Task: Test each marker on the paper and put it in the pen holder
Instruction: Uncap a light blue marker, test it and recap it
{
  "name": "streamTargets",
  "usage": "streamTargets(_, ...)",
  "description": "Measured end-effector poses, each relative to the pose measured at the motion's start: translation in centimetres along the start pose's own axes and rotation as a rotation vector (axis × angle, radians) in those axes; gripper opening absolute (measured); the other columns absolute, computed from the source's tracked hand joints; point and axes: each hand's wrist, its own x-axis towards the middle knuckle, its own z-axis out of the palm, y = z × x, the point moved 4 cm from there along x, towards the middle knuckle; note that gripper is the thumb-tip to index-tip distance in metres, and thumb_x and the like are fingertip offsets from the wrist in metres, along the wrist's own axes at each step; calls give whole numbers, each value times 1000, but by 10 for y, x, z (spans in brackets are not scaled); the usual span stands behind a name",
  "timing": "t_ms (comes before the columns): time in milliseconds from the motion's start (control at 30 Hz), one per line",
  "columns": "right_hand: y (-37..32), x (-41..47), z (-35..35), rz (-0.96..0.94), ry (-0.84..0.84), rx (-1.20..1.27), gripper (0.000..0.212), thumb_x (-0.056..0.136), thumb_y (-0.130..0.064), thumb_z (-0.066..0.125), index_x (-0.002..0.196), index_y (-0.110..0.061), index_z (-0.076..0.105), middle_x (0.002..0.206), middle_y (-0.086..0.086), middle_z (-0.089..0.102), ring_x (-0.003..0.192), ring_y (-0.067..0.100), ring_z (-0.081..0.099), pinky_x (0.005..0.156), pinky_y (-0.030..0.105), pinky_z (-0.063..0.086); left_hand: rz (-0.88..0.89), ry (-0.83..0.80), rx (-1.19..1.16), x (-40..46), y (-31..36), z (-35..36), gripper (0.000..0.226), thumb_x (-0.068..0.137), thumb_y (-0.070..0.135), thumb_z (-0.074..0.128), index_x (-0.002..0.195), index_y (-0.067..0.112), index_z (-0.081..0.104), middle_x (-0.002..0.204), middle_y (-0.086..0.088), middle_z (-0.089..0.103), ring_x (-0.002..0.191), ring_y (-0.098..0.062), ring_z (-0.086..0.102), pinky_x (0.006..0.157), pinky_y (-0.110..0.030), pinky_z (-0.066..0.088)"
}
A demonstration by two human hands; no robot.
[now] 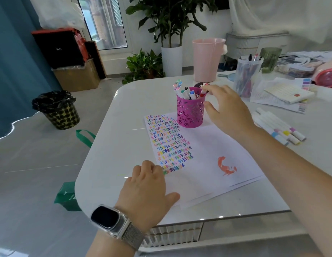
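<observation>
A white table [109, 164] held paper [204, 164] with rows of coloured squiggles. A pink holder [190, 113] of markers [185, 92] stood on its far edge. The left hand [148, 188] lay relaxed on the paper's near corner. The right hand [226, 108], fingers loose and empty, hovered beside the holder.

Bench [109, 164]: white, high-gloss top, smooth, throwing reflections. Paper [204, 175]: matt white sheets, ink scribbles dry-looking. Pen holder [190, 114]: magenta, perforated with a cut-out pattern, slight sheen, metal or plastic not certain. Markers [281, 127]: smooth white plastic barrels, pastel caps. Watch [105, 218]: glossy dark face, clear plastic case, woven metal mesh band. Pink bin [206, 60]: matt plastic. Floor [31, 164]: polished grey tile, mirror-like.
</observation>
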Motion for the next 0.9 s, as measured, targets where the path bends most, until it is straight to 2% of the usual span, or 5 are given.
streamTargets(100, 30, -17, -18, 189, -22, -31, 32, 89, -15, 54, 121, -20, 55, 107, 3, 61, 98, 23, 53, 75, 32, 44, 1, -6, -11, 0, 0, -1, 64, 87, 59, 43, 135, 18, 32, 131, 2, 32, 121, -17, 35, 100, -28, 37)
streamTargets(300, 84, -57, -31, 632, -385, -501, 41, 86, -19, 58, 123, -5, 50, 127, 18, 45, 122, 38, 36, 96, 45, 36, 3, -18, -15, -1, 2, -1, 64, 88, 58, 43, 136, 16, 32, 133, 1, 32, 122, -18, 35, 101, -29, 36)
streamTargets(567, 104, -53, -31, 620, -301, -558, 27, 90, -9, 56, 116, -13, 62, 115, 14, 63, 112, 33, 54, 90, 34, 34, 7, -22, -15, -1, 2, -1, 64, 88, 58, 42, 136, 17, 31, 133, 1, 32, 122, -18, 35, 99, -28, 36)
streamTargets(700, 106, -58, -30, 605, -186, -377, 32, 90, -18, 62, 116, -1, 61, 113, 23, 60, 108, 40, 55, 85, 40, 45, 1, -29, -21, -2, 2, -1, 64, 88, 58, 43, 136, 18, 32, 132, 1, 32, 121, -17, 35, 98, -27, 36)
streamTargets(900, 111, -62, -36, 614, -226, -491, 31, 92, -33, 58, 108, -10, 70, 112, 18, 52, 104, 37, 52, 82, 41, 45, -20, -37, -18, -3, 1, -1, 62, 88, 58, 43, 134, 18, 34, 131, 2, 33, 121, -18, 35, 100, -28, 36)
